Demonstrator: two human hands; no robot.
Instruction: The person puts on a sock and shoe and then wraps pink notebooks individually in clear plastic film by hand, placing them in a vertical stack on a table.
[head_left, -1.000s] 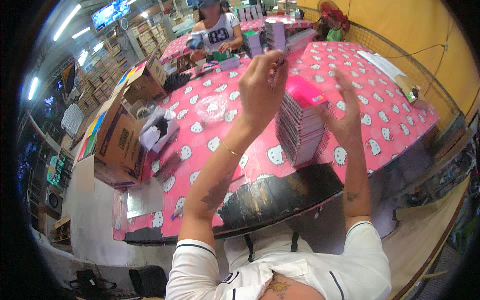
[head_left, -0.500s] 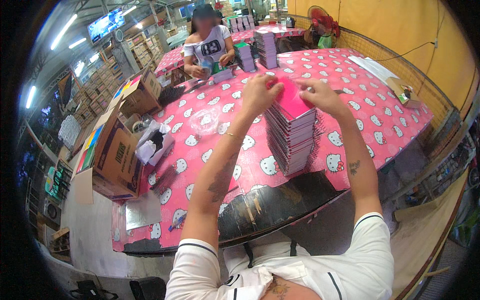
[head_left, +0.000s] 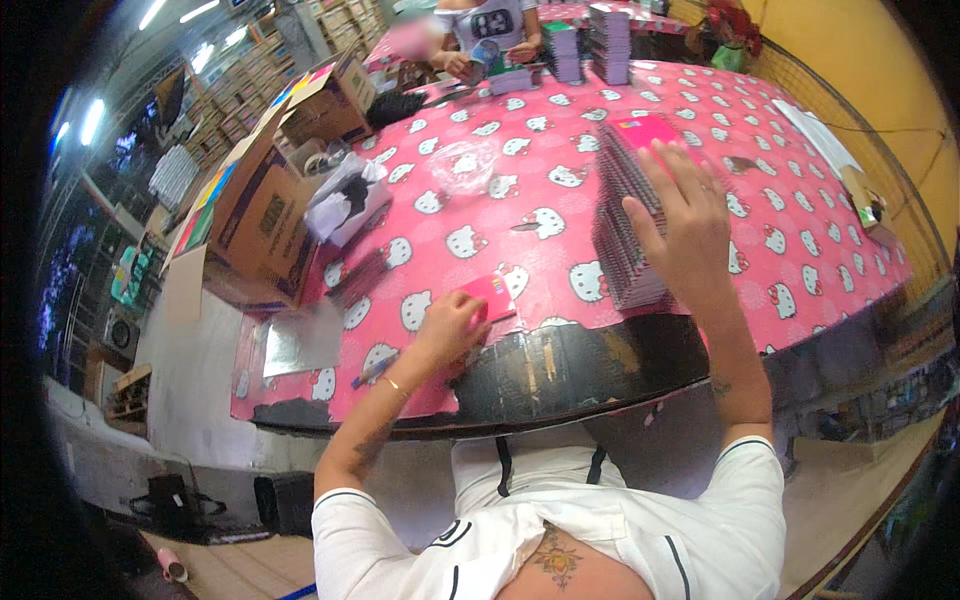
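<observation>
A tall stack of spiral notebooks (head_left: 622, 225) stands on the table, a bright pink cover (head_left: 643, 129) on top. My right hand (head_left: 688, 220) is at the stack's right near side, fingers stretched out and apart, hiding part of it. Toward the table's front edge, my left hand (head_left: 452, 325) has its fingers curled on the left edge of a single pink notebook (head_left: 494, 296), which lies low over the tablecloth. A blue pen (head_left: 374, 369) lies beside my left wrist, next to a clear flat sheet (head_left: 300, 342).
Cardboard boxes (head_left: 262, 230) line the left edge, with a white bag (head_left: 345, 205) of dark things beside them. Crumpled clear plastic (head_left: 465, 167) lies mid-table. Across the table a person (head_left: 487, 30) handles notebooks near two more stacks (head_left: 609, 45).
Both hands have left the top of the stack. My left hand has come down and left with a pink notebook; my right hand has shifted to the stack's side. The view has tilted down.
</observation>
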